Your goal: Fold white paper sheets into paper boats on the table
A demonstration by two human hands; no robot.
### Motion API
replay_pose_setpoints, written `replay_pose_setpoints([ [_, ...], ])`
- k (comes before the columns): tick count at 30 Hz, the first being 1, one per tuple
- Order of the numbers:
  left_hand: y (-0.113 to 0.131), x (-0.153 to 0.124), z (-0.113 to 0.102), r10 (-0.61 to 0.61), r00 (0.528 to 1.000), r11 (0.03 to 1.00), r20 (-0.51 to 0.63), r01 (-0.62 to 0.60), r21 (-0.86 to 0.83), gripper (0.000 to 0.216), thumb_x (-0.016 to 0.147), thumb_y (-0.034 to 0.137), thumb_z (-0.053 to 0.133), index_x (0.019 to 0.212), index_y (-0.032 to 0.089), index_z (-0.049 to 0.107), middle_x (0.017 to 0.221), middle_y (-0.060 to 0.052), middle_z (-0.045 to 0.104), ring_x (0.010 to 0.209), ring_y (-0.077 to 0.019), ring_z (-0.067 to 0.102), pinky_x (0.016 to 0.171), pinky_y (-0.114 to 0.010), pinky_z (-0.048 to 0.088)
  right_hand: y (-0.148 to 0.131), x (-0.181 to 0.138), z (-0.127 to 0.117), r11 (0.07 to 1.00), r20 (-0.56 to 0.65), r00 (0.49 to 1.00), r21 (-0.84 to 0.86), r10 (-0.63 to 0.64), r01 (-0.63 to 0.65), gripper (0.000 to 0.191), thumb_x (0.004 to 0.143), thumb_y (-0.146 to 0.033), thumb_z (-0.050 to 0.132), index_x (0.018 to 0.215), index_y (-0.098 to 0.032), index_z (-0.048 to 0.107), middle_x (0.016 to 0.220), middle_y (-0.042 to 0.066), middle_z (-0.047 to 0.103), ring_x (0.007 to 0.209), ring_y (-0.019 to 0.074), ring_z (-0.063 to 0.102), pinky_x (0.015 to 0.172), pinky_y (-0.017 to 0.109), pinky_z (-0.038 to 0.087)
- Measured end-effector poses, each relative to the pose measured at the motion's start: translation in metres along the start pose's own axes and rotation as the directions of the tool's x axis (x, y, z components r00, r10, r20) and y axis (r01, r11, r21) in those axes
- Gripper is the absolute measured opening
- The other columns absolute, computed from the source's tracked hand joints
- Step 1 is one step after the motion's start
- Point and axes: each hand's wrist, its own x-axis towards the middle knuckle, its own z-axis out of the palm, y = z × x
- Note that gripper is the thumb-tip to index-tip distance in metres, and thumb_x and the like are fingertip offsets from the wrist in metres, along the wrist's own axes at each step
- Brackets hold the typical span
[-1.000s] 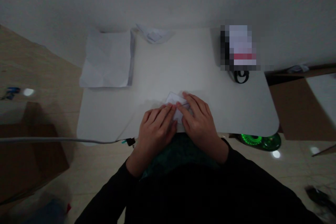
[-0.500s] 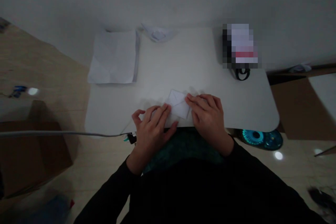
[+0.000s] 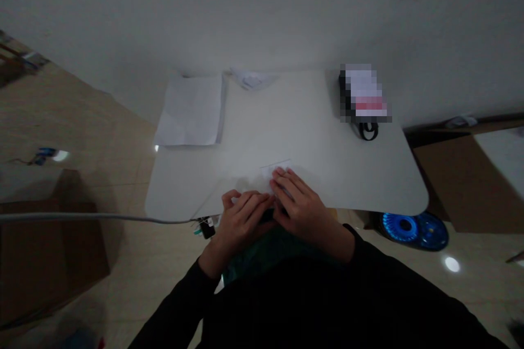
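A small folded piece of white paper [image 3: 267, 171] lies near the front edge of the white table. Most of it is hidden under my fingers. My right hand [image 3: 301, 203] covers its right part, fingers together and pressing down on it. Beside it, my left hand [image 3: 244, 217] has its fingers bent and held close, their tips at the paper's near left side and touching the right hand's fingertips. The left thumb reaches below the table edge and is in shadow.
A stack of white sheets [image 3: 190, 112] lies at the table's back left, with a crumpled clear plastic bag [image 3: 252, 80] beside it. A blurred box-like item with a black loop [image 3: 369, 131] stands back right. A grey cable [image 3: 98, 217] runs in from the left. Cardboard boxes [image 3: 470, 182] flank the table.
My right hand has moved left, over the paper, and closer to my left hand. The paper has turned and is now mostly covered. The whole view has shifted slightly.
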Motion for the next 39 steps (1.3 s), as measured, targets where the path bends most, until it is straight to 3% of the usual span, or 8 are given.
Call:
replay_pose_setpoints([
  [7,-0.006,-0.006,0.006,0.057,0.998,0.998,0.029,-0.058,0.032,0.015,0.097,0.029,0.067,0.111,0.025,0.065,0.13,-0.007,0.073,0.124,-0.0217,0.066,0.109,-0.043,0.039,0.002,-0.011,-0.001,0.997,-0.045,0.996,-0.006,-0.073,0.073,0.028,0.097,-0.014,0.057,0.117,0.0,0.071,0.129,0.029,0.069,0.137,0.0374,0.059,0.113,0.058,0.054],
  [15,-0.01,0.008,0.0,-0.123,0.986,0.944,0.111,0.151,-0.294,0.074,0.091,0.041,0.073,0.152,0.022,0.036,0.142,-0.016,0.062,0.134,-0.0282,0.058,0.11,-0.047,0.049,-0.007,-0.015,-0.01,0.994,-0.215,0.974,0.066,-0.07,0.086,0.019,0.097,-0.009,0.056,0.089,-0.012,0.072,0.102,0.016,0.077,0.113,0.0286,0.073,0.102,0.05,0.063],
  [21,0.007,0.028,0.007,-0.403,0.913,0.634,0.061,0.327,-0.7,0.06,0.095,0.036,0.07,0.148,0.029,0.042,0.126,-0.01,0.068,0.12,-0.023,0.066,0.105,-0.044,0.052,-0.007,0.003,-0.044,0.9,-0.443,0.858,0.433,0.261,-0.05,0.01,0.086,-0.011,0.077,0.089,-0.02,0.074,0.09,0.006,0.073,0.079,0.0171,0.066,0.066,0.033,0.058],
  [26,0.012,0.049,0.012,-0.675,0.733,0.351,0.086,0.421,-0.836,0.033,0.092,0.028,0.072,0.119,0.025,0.054,0.092,0.001,0.065,0.082,-0.0129,0.067,0.076,-0.026,0.055,0.002,0.014,-0.047,0.577,-0.217,0.767,0.784,0.603,-0.231,0.012,0.088,-0.018,0.076,0.078,-0.022,0.072,0.087,0.002,0.068,0.08,0.0152,0.067,0.068,0.031,0.056],
  [28,0.007,0.054,0.012,-0.685,0.718,0.322,0.118,0.445,-0.835,0.026,0.09,0.028,0.074,0.108,0.024,0.055,0.092,0.001,0.065,0.082,-0.0126,0.067,0.073,-0.024,0.054,0.01,0.013,-0.041,0.599,-0.224,0.738,0.746,0.637,-0.29,0.014,0.087,-0.02,0.076,0.1,-0.025,0.073,0.103,0.005,0.068,0.089,0.0177,0.067,0.069,0.032,0.057],
  [30,-0.001,0.057,0.011,-0.618,0.766,0.38,0.176,0.488,-0.786,0.015,0.092,0.028,0.069,0.101,0.022,0.059,0.091,0.0,0.067,0.084,-0.0135,0.068,0.074,-0.025,0.054,0.019,0.009,-0.035,0.734,-0.306,0.755,0.597,0.58,-0.323,0.038,0.086,-0.019,0.076,0.122,-0.027,0.069,0.12,0.009,0.065,0.101,0.0211,0.065,0.076,0.036,0.059],
  [33,-0.009,0.056,0.011,-0.486,0.845,0.579,0.223,0.502,-0.642,0.005,0.097,0.023,0.062,0.099,0.02,0.066,0.092,-0.002,0.072,0.085,-0.015,0.068,0.077,-0.027,0.053,0.031,0.001,-0.029,0.92,-0.317,0.901,0.35,0.295,-0.178,0.024,0.091,-0.011,0.067,0.11,-0.023,0.073,0.114,0.009,0.071,0.106,0.0233,0.063,0.088,0.041,0.058],
  [39,-0.005,0.044,0.014,-0.341,0.938,0.896,0.061,0.344,-0.28,0.01,0.097,0.02,0.062,0.104,0.019,0.069,0.104,-0.008,0.071,0.097,-0.0226,0.062,0.088,-0.039,0.054,0.041,-0.012,-0.022,0.987,-0.117,0.993,0.156,-0.02,0.038,0.025,0.094,-0.007,0.06,0.116,-0.015,0.071,0.115,0.011,0.077,0.109,0.0263,0.067,0.091,0.044,0.059],
])
